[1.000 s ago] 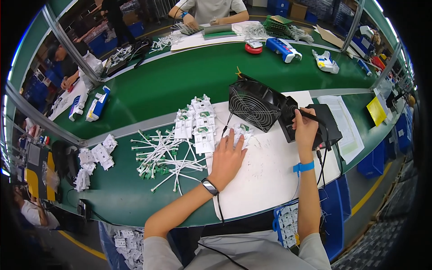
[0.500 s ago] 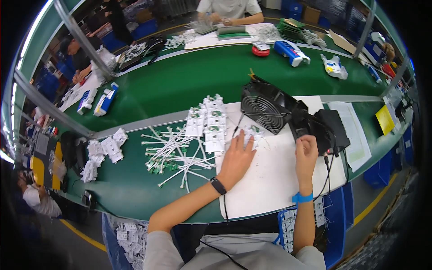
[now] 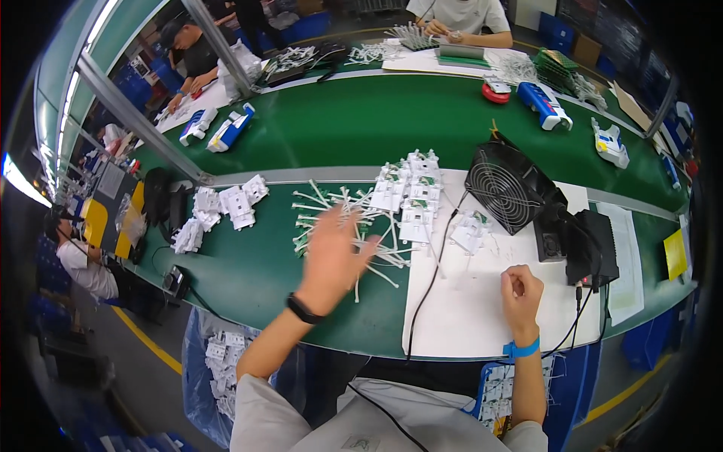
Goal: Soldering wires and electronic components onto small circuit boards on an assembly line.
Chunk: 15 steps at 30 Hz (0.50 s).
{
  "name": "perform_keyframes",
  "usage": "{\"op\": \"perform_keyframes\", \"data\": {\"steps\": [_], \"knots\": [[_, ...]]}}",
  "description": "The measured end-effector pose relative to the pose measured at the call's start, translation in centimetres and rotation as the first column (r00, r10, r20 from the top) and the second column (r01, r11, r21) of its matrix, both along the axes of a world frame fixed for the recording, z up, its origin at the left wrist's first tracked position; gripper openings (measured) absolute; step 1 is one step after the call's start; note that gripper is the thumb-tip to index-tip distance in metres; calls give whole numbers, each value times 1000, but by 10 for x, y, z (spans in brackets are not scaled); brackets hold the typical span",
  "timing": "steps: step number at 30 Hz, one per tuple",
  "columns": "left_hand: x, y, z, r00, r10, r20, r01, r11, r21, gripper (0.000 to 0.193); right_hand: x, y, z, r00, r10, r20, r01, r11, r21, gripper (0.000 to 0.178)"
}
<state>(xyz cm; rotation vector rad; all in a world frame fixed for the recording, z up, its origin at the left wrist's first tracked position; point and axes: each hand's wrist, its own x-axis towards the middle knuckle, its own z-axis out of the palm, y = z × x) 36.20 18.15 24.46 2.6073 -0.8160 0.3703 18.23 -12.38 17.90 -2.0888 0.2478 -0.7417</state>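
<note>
My left hand (image 3: 331, 260) is raised over a pile of white cables (image 3: 384, 256) with small green boards at their ends. Its fingers are spread, and it covers part of the pile. My right hand (image 3: 521, 295), with a blue wrist strap, is curled above the white sheet (image 3: 467, 316); whatever its fingers may pinch is hidden. Between the hands, a single white plastic housing (image 3: 470, 231) lies on the sheet, in front of a black fan (image 3: 501, 184). Beside the cables, several white housings with green boards (image 3: 410, 197) stand in rows.
A black box (image 3: 593, 245) with cords sits right of the fan. A thin black cable (image 3: 431, 290) crosses the sheet. More white housings (image 3: 239, 206) lie at left. Beyond a metal rail, blue-white devices (image 3: 544, 105) rest on the green belt (image 3: 361, 113). Co-workers sit across.
My left hand has left the white housing near the fan and moved left over the cables. My right hand has drawn back toward me from the black box. The view has shifted left.
</note>
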Motion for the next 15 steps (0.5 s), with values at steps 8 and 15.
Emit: {"op": "perform_keyframes", "data": {"steps": [8,15], "knots": [[29,242,-44,746,649,153,-663,746,67,88,23,128,69,814,581,0,-574,803,-158,9],[55,254,-66,842,507,184,-499,862,-94,85,64,242,54,749,646,-147,-639,644,-420,53]]}}
